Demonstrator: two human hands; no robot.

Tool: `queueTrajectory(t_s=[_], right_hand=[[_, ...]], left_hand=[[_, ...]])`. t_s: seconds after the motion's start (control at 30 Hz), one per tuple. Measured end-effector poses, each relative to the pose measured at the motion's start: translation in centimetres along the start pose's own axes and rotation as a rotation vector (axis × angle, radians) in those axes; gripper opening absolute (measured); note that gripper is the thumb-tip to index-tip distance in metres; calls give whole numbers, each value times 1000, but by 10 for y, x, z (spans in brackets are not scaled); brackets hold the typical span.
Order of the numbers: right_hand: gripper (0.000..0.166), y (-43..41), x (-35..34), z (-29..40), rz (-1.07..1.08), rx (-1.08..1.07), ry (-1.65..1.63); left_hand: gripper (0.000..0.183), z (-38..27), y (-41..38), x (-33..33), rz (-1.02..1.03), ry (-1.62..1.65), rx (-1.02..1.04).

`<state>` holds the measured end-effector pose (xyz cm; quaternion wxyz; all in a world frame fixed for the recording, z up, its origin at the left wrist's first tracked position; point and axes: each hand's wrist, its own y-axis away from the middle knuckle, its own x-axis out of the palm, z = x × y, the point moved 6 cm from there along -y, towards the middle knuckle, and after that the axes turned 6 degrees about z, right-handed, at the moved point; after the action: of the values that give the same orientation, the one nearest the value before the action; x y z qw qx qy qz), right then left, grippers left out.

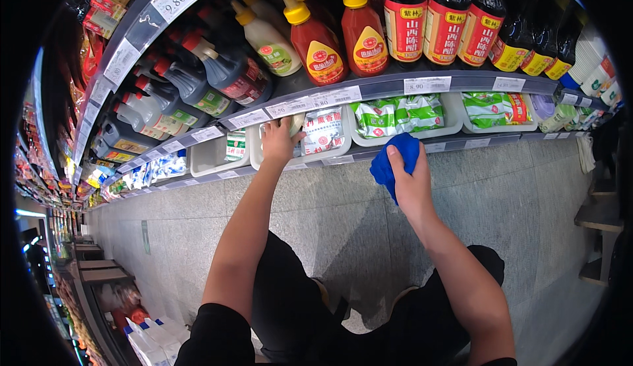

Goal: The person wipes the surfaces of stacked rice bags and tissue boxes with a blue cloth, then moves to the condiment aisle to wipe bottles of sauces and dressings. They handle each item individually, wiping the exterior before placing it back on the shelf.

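My left hand [278,141] reaches into a white plastic tray [306,161] on the bottom shelf. Its fingers rest at a pale packet [296,123], partly hidden by the hand; whether they grip it is unclear. Beside it in the same tray lie white vinegar pouches [324,133] with red print. In my right hand [415,183] is a crumpled blue cloth [403,151], held in front of the bottom shelf's edge. Just behind the cloth, another white tray [390,141] contains green-and-white packets [400,115].
Above the trays, a shelf edge with price tags [428,85] juts out. It carries red sauce bottles [316,49] with yellow caps, vinegar bottles [405,24] and dark jugs [195,89]. A stepped stool [601,217] stands at right on the grey tiled floor [504,207]. White bags [156,339] sit lower left.
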<state>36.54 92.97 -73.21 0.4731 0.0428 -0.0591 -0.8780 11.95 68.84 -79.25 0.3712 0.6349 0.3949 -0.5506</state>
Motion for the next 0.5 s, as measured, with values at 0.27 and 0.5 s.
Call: queueTrajectory(t_s=[0.27, 0.5], right_hand=[[53, -5, 4, 1, 37, -6, -19], [53, -8, 11, -4, 60, -14, -45]], left_hand=[[32, -90, 43, -99, -6, 559, 116], [45, -122, 5, -224, -668, 310, 239]])
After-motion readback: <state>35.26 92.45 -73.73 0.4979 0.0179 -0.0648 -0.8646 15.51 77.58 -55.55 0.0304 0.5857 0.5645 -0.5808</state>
